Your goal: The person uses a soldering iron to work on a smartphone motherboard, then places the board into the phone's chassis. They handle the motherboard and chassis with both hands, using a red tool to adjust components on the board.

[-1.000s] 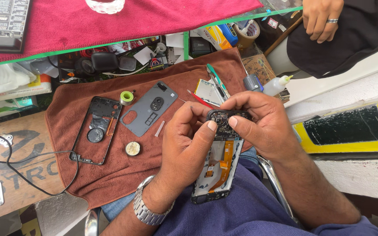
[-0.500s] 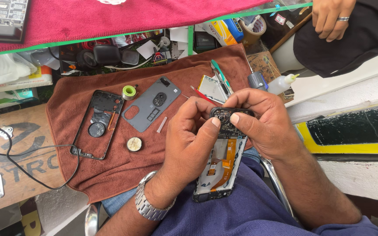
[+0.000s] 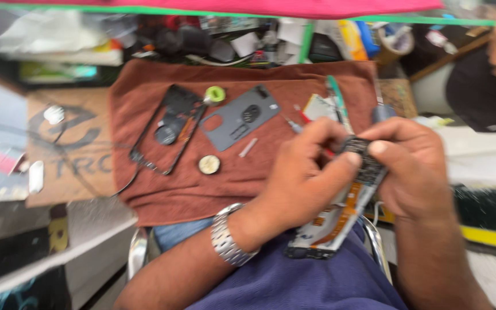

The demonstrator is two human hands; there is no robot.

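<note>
Clearly both hands grip one opened phone (image 3: 340, 201) over the lap: the left hand (image 3: 302, 175) clasps its upper left edge, thumb pressing the dark board at the top, while the right hand (image 3: 411, 172) pinches that same end from the other side. By my reading, this is a strip-down step on the top board; working it free calls for a small, careful prying move. The phone's long axis runs diagonally, top end up-right, bottom down-left. Left of the phone, a brown cloth (image 3: 259, 189) carries a frame (image 3: 167, 129), grey back cover (image 3: 239, 117) and round cell (image 3: 209, 165).
</note>
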